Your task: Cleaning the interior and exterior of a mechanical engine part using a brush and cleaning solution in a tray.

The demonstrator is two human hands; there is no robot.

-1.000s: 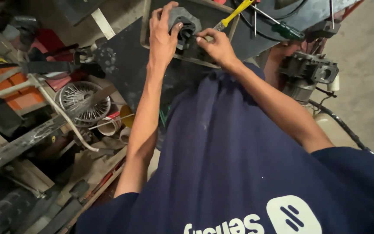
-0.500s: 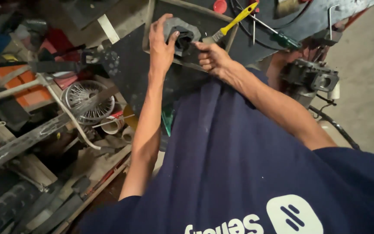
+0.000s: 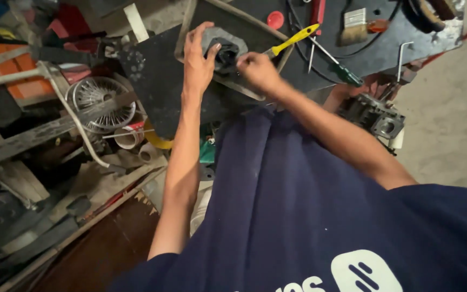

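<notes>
A grey metal housing with a dark round opening (image 3: 224,50) lies in a shallow tray (image 3: 190,21) on a dark workbench (image 3: 158,81). My left hand (image 3: 197,59) grips the housing's left side, fingers curled over its top edge. My right hand (image 3: 257,70) is closed just right of the opening, pinching the shaft of a yellow-handled screwdriver (image 3: 294,40) whose handle sticks up to the right. The tip is hidden behind my fingers.
On the bench lie a red cap (image 3: 275,19), a paintbrush (image 3: 354,27), a green-handled screwdriver (image 3: 346,75) and a bent hex key (image 3: 401,54). A small engine block (image 3: 377,119) sits right of the bench. A wire fan guard (image 3: 95,100), pipes and planks crowd the left.
The view has tilted, so bench and hands sit lower in the frame. Both hands stay on the housing; the right hand has shifted slightly with the screwdriver.
</notes>
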